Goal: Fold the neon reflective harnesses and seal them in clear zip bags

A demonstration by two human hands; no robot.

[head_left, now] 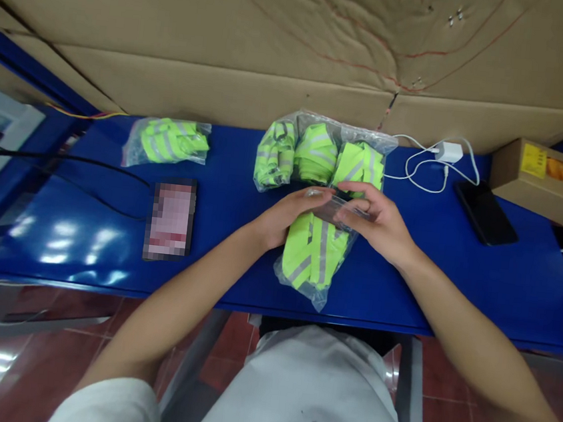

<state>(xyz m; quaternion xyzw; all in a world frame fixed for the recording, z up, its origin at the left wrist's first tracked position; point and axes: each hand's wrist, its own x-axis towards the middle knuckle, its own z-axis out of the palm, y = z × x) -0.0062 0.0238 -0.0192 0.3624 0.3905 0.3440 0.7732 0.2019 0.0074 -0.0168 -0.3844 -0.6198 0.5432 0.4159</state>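
Observation:
A clear plastic bag (314,255) with a folded neon-yellow reflective vest or strap bundle inside lies at the table's front middle. My left hand (288,217) grips the bag's upper left edge, thumb along its top. At the upper right of the same bag, my right hand (378,222) pinches the plastic between thumb and fingers. Just beyond my hands sit three similar bagged bundles: a left one (275,155), a middle one (316,153) and a right one (360,165) close to my right fingers.
Another bagged neon bundle (171,141) lies at the back left. A dark-framed device with a blurred screen (170,219) is left of my arm. To the right are a black phone (486,212), a white charger (449,152) with cable, and a cardboard box (545,192). Cardboard walls the back.

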